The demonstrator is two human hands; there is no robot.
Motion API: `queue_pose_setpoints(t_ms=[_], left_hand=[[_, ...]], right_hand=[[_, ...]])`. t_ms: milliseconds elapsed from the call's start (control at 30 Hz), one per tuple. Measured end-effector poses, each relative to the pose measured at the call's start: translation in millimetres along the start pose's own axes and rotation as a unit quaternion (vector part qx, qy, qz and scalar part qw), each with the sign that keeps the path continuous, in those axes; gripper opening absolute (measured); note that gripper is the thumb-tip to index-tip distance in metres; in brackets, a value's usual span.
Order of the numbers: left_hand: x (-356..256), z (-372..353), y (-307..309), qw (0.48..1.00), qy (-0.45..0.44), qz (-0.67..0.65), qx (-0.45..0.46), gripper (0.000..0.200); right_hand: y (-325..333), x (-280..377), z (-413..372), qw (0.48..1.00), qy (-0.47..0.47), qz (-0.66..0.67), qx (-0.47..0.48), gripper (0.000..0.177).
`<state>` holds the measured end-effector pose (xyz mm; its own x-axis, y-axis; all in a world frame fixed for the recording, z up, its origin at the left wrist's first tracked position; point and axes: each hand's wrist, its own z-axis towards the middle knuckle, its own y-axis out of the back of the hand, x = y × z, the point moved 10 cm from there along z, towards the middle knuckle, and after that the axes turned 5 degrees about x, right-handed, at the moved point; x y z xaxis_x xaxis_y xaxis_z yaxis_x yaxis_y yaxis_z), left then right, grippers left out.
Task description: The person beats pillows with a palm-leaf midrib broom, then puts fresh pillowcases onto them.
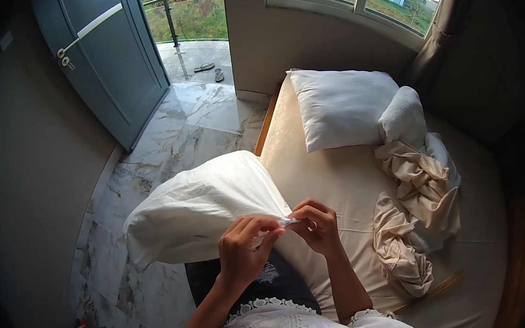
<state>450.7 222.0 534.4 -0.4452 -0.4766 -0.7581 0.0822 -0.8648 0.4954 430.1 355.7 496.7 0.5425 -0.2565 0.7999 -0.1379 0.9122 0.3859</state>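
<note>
A plump white pillow (196,202) hangs out to the left of the bed, over the floor and my dark-clothed leg. Its gathered end narrows to a small twist of white fabric between my fingertips. My left hand (243,248) pinches this end from the left, thumb and fingers together. From the right, my right hand (317,225) pinches the same bit of cloth with bent fingers. The two hands almost meet; whether a zip or a tie is there, I cannot make out.
The bed (340,182) has a beige sheet. On it lie another white pillow (347,106), a rolled white cloth (402,116) and crumpled beige fabric (419,180). A grey door (106,52) stands open to a balcony with sandals (204,67). The floor (143,302) is marbled tile.
</note>
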Motion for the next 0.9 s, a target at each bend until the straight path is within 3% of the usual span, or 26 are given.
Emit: queue_pose_setpoints(t_ms=[33,367,500,600,700,900], left_hand=[[-13.2,-1.8,11.5,0.995,-0.035,0.082,-0.054,0.011],[-13.3,-10.8,13.5,0.987,-0.021,0.158,0.033,0.012],[16.1,-20.3,17.5,1.000,0.022,-0.007,0.019,0.010],[24.8,-32.1,29.5,0.995,0.016,-0.072,-0.068,0.006],[44.1,-48.4,56.5,0.982,0.037,-0.027,-0.182,0.007],[139.9,-123.3,165.1,0.876,0.126,0.013,-0.465,0.013]], right_hand=[[-2.3,4.0,-0.4,1.000,0.005,0.007,-0.003,0.011],[-13.7,26.1,0.0,0.998,0.036,-0.037,-0.038,0.016],[-19.8,32.0,-0.2,0.996,0.061,-0.057,-0.035,0.019],[-26.2,36.6,-0.3,0.991,0.092,-0.079,-0.047,0.021],[-30.1,41.3,-1.9,0.986,0.124,-0.095,-0.064,0.020],[-0.7,3.7,-12.2,0.989,0.052,-0.062,-0.124,0.015]])
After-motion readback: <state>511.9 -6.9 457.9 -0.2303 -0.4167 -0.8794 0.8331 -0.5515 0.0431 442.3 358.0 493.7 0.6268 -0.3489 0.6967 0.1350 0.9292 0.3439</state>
